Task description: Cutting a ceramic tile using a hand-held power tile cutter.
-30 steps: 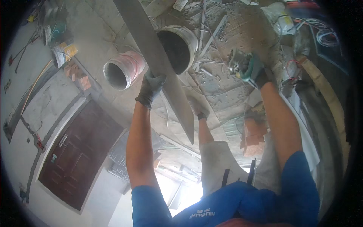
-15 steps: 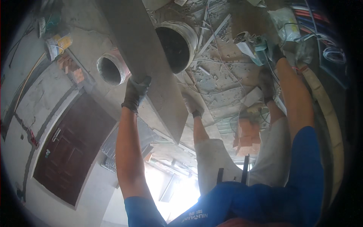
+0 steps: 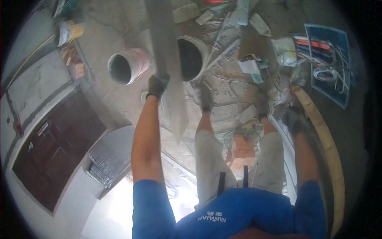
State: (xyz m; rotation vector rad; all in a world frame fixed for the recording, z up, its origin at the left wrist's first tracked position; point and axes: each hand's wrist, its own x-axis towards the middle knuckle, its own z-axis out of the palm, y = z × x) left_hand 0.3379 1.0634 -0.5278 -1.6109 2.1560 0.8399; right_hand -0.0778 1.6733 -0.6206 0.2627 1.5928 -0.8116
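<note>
The left hand (image 3: 158, 85) clasps a grey board (image 3: 166, 51) by its left edge, the board partly hiding a large bucket (image 3: 203, 49). Left of the board stands a pinkish bucket (image 3: 141, 63); right lie a tool (image 3: 250, 67) and bricks (image 3: 242, 148). Farther right, the blurred right hand's (image 3: 292, 119) grip cannot be told.

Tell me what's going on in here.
Someone in a blue shirt grips the edge of a long gray board with the gloved left hand. The right hand is off to the right, blurred; whether it holds anything is unclear. A power tool lies on the floor, apart from both hands. A bucket sits left of the board.
</note>
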